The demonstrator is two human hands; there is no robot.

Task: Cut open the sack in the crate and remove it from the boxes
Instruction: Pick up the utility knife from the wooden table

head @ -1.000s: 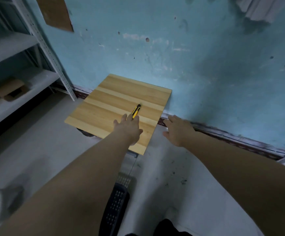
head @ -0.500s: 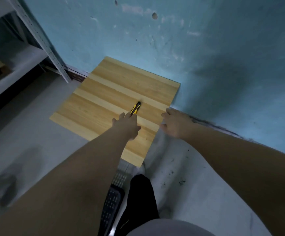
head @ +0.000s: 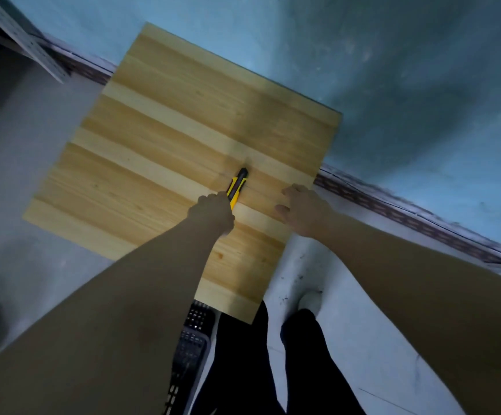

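A yellow-and-black utility knife (head: 238,186) lies on a square wooden tabletop (head: 159,163) pushed against the blue wall. My left hand (head: 213,212) has its fingers curled over the knife's near end; the knife still rests on the wood. My right hand (head: 303,209) hovers over the tabletop's right edge with fingers loosely spread, holding nothing. A dark perforated plastic crate (head: 188,357) shows only partly, below the table's near corner, behind my left forearm. No sack or boxes are visible.
The blue wall (head: 393,85) with a dark baseboard (head: 408,214) runs behind the table. A metal shelf upright (head: 24,40) stands at the upper left. My dark-trousered legs (head: 273,363) stand on the pale floor (head: 18,175) below the table.
The view has tilted down and closer to the table. My left hand reached forward and closed its fingers on the knife's near end. My right hand moved over the table's right edge.
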